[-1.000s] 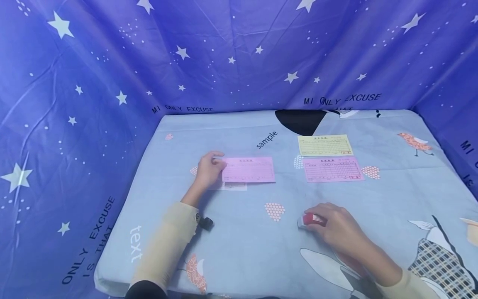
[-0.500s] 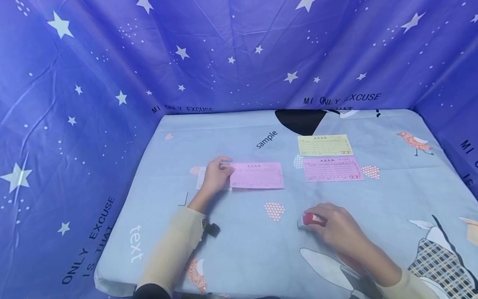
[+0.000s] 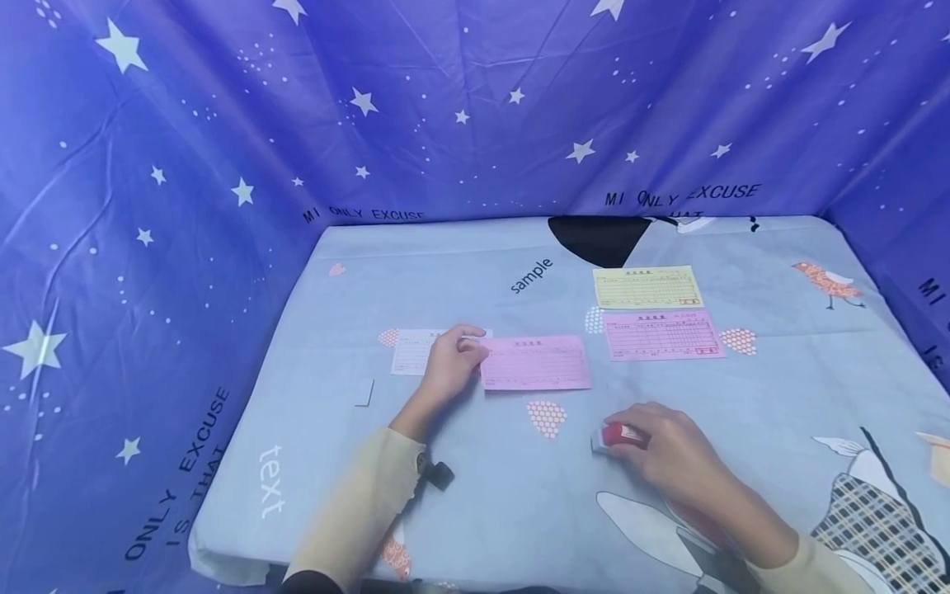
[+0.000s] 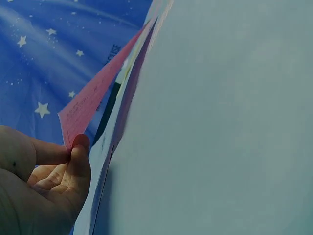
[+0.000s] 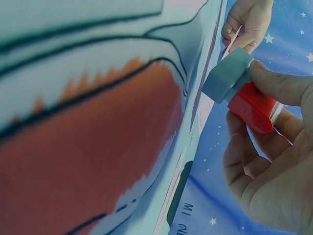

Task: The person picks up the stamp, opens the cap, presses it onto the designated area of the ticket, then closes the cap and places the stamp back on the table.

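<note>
Pinching the pink slip [image 3: 536, 363] at its left edge, thumb against forefinger, left hand [image 3: 449, 365] leaves the printed face uncovered; likely why it grips so close to the margin. Left wrist view shows that end lifted and the slip slanting, can't tell if the far end touches the cloth [image 3: 475, 503]. Slip sits between the white slip [image 3: 410, 351] and the other pink slip [image 3: 660, 338]. White slip lies face up, partly hidden by the hand. Right hand [image 3: 675, 450] grips the stamp [image 3: 622, 435] by its red body between thumb and fingers; grey end sticks out past the fingertips, probably so nothing blocks it. Stamp is on its side, grey end to the left, can't tell if it rests on the cloth. Yellow slip [image 3: 646, 289] and other pink slip lie face up, one just beyond the other; looks deliberate, both faces and the red boxes [image 3: 689, 302] in their lower right corners are in plain sight. Can't make out any such box on the pink slip in hand
</note>
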Available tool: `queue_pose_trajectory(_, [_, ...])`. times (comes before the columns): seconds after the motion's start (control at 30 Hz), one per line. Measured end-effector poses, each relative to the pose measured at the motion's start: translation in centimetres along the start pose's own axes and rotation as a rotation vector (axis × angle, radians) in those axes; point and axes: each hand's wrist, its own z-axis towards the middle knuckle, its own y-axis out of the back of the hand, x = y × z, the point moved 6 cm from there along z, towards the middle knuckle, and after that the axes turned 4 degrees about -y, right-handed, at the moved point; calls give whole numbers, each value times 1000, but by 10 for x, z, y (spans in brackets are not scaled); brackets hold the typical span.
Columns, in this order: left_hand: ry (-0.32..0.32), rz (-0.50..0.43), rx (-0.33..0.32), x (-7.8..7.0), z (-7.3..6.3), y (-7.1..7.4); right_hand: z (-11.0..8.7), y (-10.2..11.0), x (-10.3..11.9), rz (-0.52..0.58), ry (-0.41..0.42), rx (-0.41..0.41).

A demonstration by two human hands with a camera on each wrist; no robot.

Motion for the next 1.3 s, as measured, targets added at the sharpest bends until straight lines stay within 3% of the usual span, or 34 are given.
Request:
queue_pose_trajectory(0.47, [-6, -1, 84, -8, -14, -20, -1, -1, -1, 4, 18, -7])
queue_pose_trajectory(0.77, [1, 8, 89, -4, -18, -26, -1, 2, 0, 6, 25, -23])
queue_pose_trajectory(1.0, [5, 46, 103, -3, -21, -29, 10, 5, 8, -73, 79, -65])
queue_pose_trajectory(1.3, [-39, 130, 119, -4, -22, -33, 37, 2, 1, -184, 62, 58])
